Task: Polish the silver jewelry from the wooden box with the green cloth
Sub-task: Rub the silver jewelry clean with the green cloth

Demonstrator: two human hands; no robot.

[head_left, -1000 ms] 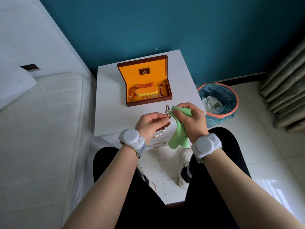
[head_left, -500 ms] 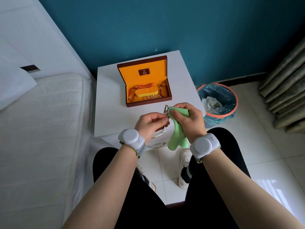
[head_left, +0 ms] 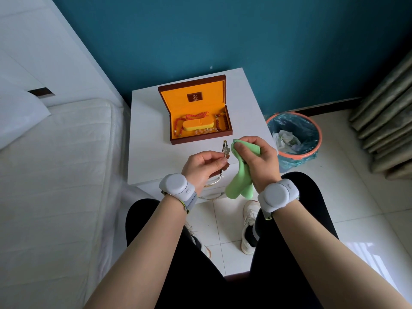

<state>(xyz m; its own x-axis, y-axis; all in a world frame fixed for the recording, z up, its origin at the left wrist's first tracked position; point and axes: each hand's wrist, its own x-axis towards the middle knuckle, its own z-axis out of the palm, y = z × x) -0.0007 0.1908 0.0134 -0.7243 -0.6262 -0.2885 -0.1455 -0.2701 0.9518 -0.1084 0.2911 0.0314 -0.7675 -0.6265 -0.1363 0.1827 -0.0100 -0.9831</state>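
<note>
Beside me on my left the bed [head_left: 55, 175] is stretching along the wall, and straight ahead the white nightstand [head_left: 151, 139] is standing against the teal wall, with a bin [head_left: 312, 139] sitting on the tiles off to its right. On the nightstand the wooden box [head_left: 196, 139] is lying open, its orange lining showing and strings of reddish and pale beads [head_left: 178, 123] curling round the pad inside. I am judging that I am in the middle of the polishing itself: one silver piece is already out of the box and up in front of me over the near edge of the nightstand. My right hand [head_left: 260, 161] is curling round the green cloth [head_left: 242, 179], bunching its top between thumb and fingers while the rest is hanging down below my palm. My left hand [head_left: 202, 166] is pinching the silver jewelry [head_left: 225, 149] between thumb and fingertips, so its upper end is poking up just beside the cloth; whether the two are touching I cannot tell. A silver loop is hanging below that hand, though its exact shape is too small to make out. Next I am thinking the cloth needs to be closing round that exposed end and rubbing along it, with my left hand turning the piece to bring up fresh sides.
</note>
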